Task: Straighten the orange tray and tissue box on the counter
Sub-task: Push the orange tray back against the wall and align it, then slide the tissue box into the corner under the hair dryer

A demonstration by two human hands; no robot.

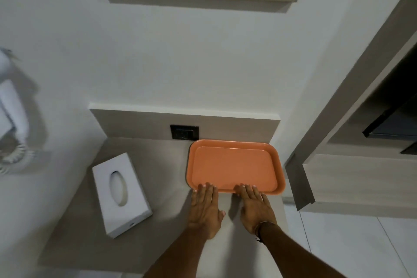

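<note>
Pale grey-beige laminate counter (158, 221) runs to a low backsplash carrying a small black wall socket (184, 132). Flat rectangular orange plastic tray (234, 167) sits at the back right corner of the counter, far edge against or just off the backsplash, right edge close to the counter's right-hand end, roughly square to the wall. White rectangular cardboard tissue box with an oval slot (120, 194) lies well apart on the left, skewed, near end turned toward the front right; untouched, so judged the remaining step. Left hand (206, 207) and right hand (256, 207) both flat and open, palms down on the counter, fingertips (206, 186) resting on the tray's near rim; nothing is gripped, contact is a push only. Risks, judged: uneven pressure between the two hands would rotate the tray out of square; pushing harder could jam it against the backsplash or nudge its right edge over the counter end. The box, if pushed at one corner, may pivot, not slide.
</note>
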